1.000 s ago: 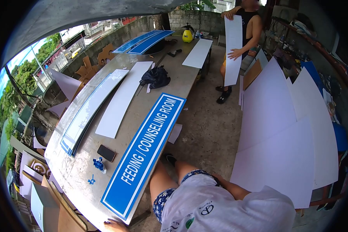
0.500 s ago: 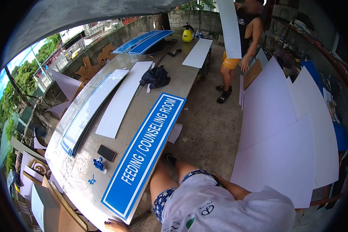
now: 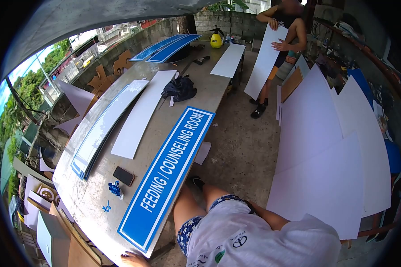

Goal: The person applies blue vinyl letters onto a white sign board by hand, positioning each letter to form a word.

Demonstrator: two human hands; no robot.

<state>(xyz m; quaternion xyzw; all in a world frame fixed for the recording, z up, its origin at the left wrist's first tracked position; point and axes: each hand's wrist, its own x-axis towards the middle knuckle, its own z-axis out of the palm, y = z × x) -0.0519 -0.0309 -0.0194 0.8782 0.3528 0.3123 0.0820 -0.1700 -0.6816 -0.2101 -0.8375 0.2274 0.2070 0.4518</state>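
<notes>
A blue sign (image 3: 167, 178) lettered "FEEDING / COUNSELING ROOM" lies along the near edge of the long table (image 3: 98, 213). My left hand (image 3: 134, 259) rests at the table's corner, just below the sign's lower end; its fingers are partly cut off by the frame's bottom, so their grip is unclear. The right forearm reaches back at my side and its hand is hidden behind the white shirt. A black phone (image 3: 123, 176) and a small heap of blue scraps (image 3: 115, 189) lie left of the sign.
White strips (image 3: 142, 115), stacked panels (image 3: 107, 129), a black cloth bundle (image 3: 180, 88), blue signs (image 3: 173, 48) and a yellow sprayer (image 3: 216, 39) are on the table. Large white sheets (image 3: 316, 147) lean at right. Another person (image 3: 294, 33) stands beyond, holding a white panel (image 3: 266, 60).
The other person has lowered and tilted the white panel and now has both hands on it. My left hand and the sign look the same.
</notes>
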